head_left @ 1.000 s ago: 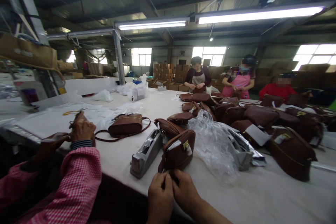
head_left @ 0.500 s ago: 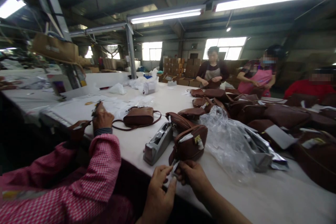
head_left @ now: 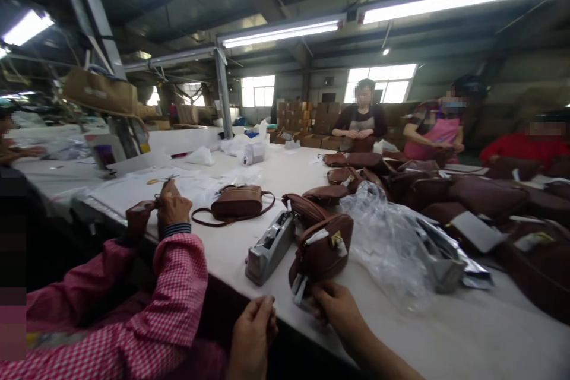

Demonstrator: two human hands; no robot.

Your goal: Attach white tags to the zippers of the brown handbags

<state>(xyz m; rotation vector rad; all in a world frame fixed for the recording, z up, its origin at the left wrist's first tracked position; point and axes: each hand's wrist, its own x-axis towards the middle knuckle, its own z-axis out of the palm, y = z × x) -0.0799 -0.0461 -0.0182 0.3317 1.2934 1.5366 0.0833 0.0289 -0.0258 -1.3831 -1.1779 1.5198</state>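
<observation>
A small brown leather bag (head_left: 323, 252) stands at the table's near edge, with white wrapping on its zip and a yellowish tag on its side. White strips (head_left: 299, 288) hang at its lower left end. My right hand (head_left: 335, 309) is closed at the bag's lower edge, right beside those strips; its fingertips are partly hidden. Apart from the bag, lower left, my left hand (head_left: 253, 332) is pinched closed. Whatever lies between its fingertips is too small to make out. A grey tape dispenser (head_left: 269, 249) sits just left of the bag.
Crumpled clear plastic (head_left: 383, 243) and a second dispenser (head_left: 440, 261) lie to the right. Many brown bags (head_left: 481, 193) are heaped beyond. At left, a co-worker's checked sleeve (head_left: 178, 285) and hands (head_left: 173, 208) reach over the edge near another bag (head_left: 237, 202). More people stand across the table.
My left hand has drawn away from the white strip, down and left. My right hand stays near the bag's lower edge. The strips now hang against the bag.
</observation>
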